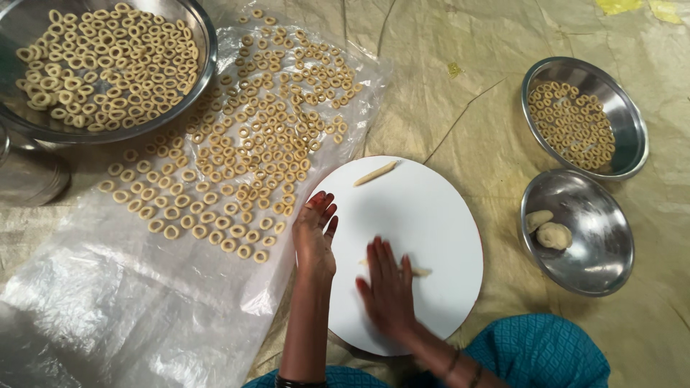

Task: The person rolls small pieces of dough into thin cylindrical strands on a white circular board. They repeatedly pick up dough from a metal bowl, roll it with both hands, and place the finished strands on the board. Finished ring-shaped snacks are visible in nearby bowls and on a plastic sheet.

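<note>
A round white board (431,215) lies on the floor in front of me. My right hand (388,287) lies flat, palm down, on a thin roll of dough (419,271) whose end pokes out past the fingers. My left hand (315,230) rests on the board's left edge, fingers loosely spread and holding nothing. A second short dough roll (374,173) lies near the board's top. Left of the board, many small dough rings (251,151) are spread on a clear plastic sheet (108,302).
A big steel bowl (190,14) full of dough rings sits top left, beside a steel vessel (29,176). At right, one steel bowl (632,122) holds rings, another (604,266) holds two dough lumps (550,231). My teal-clad knee (539,352) is bottom right.
</note>
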